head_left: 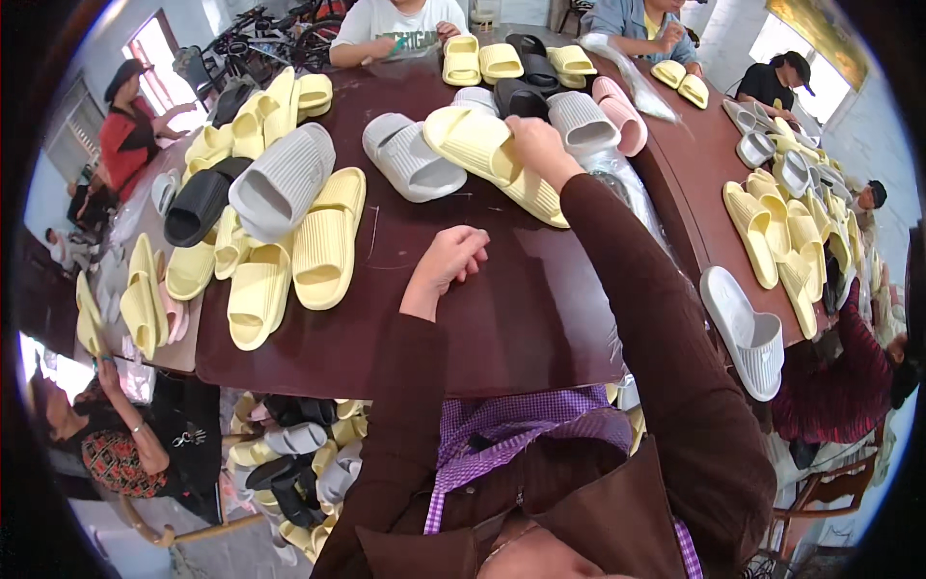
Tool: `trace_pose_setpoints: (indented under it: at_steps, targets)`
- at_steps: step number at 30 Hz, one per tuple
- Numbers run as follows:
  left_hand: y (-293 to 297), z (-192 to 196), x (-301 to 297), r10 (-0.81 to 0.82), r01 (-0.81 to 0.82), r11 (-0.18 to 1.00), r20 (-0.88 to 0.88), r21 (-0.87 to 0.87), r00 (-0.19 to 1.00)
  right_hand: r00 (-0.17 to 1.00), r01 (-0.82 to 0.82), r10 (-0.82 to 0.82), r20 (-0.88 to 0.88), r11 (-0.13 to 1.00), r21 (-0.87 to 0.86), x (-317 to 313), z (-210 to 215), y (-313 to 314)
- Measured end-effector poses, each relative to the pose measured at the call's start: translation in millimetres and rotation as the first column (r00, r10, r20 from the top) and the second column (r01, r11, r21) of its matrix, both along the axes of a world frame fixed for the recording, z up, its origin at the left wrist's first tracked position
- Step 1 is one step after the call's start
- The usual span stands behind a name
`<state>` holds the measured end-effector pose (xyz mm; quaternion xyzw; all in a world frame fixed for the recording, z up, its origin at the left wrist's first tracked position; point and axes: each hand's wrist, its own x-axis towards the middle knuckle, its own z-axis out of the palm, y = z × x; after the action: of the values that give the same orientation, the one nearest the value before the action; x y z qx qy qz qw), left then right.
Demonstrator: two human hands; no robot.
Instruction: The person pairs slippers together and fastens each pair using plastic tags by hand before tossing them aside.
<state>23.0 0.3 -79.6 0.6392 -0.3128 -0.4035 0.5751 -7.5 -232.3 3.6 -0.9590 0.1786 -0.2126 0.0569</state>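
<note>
While my right hand (540,147) reaches to the upper middle of the frame, its fingers are curled over the edge of a pale yellow slipper (482,147) and grasp it there. That slipper sits on the dark brown table (502,318), just above the picture's centre, and a 2nd yellow slipper (538,198) lies under and beside it. The held slipper's long axis runs from upper left to lower right, with its ribbed strap toward the upper left; I cannot tell which end is the toe. My right arm, in a dark brown sleeve (656,318), stretches from the lower right of the frame up to the hand, nearly straight.

My left hand (449,262) rests near the centre of the frame, loosely curled with the fingers bent inward, gripping nothing; its knuckles seem to touch the bare tabletop. The left forearm rises from the lower middle of the picture, wrist bent slightly to the right.

Just left of the held slipper lies a grey slipper (410,156), close beside it. Farther left, a heap of yellow slippers (289,251) carries a large grey one (280,181) and a black one (201,203). At the right edge lies a white slipper (748,333), well apart from both hands.
</note>
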Motion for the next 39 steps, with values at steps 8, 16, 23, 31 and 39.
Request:
trace_pose_setpoints:
  at_steps: [8, 16, 23, 31, 39]
  targets:
    - [-15.8, 12.2, -36.6, 0.019, 0.002, 0.986, 0.125, -0.168, 0.992, 0.888, 0.125, -0.188, 0.419, 0.977, 0.174, -20.9, -5.4, -9.8]
    - [13.8, 16.7, -73.6, 0.432, -0.317, 0.858, 0.235, -0.404, 0.871, 0.820, 0.150, -0.321, 0.475, 0.920, 0.363, -102.8, -6.1, 36.7]
    - [53.3, 51.7, -100.6, 0.432, -0.260, 0.886, 0.480, -0.384, 0.764, 0.849, 0.273, -0.433, 0.302, 0.850, 0.451, -142.0, -3.3, 67.3]
    - [119.6, 92.1, -92.1, 0.369, -0.286, 0.927, 0.459, -0.241, 0.808, 0.720, 0.371, -0.551, 0.423, 0.819, 0.437, -170.5, -14.8, 32.4]
    - [117.1, 136.5, -7.0, -0.167, 0.133, 0.986, 0.510, 0.103, 0.844, 0.935, 0.216, -0.285, 0.210, 0.930, 0.298, -200.3, 1.9, 70.5]
